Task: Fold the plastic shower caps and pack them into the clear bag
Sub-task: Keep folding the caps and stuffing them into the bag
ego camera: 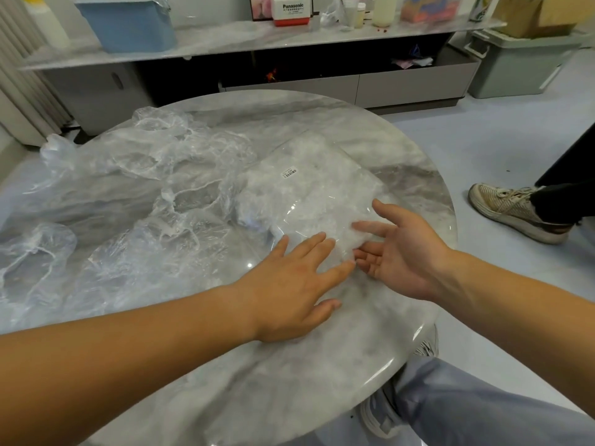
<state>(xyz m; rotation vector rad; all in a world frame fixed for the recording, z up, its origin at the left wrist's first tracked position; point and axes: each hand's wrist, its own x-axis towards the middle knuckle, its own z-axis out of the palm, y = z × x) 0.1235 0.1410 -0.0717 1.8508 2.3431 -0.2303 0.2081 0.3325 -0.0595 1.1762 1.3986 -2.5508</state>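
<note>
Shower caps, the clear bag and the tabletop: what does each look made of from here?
Shower caps: thin translucent plastic film, heavily crinkled, with white gathered rims, probably elastic.
Clear bag: smoother, glossier clear plastic. It shows curved glare lines and carries a small barcode label.
Table: polished grey-white marble or marble-look stone, veined, with sharp light reflections.

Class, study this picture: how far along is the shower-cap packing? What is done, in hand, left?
Done: the clear bag already holds a wad of white plastic, seemingly folded caps. In hand: the left hand and right hand, both open, are at the bag's near end. Left: a heap of loose shower caps lies unfolded on the table beside it.
</note>
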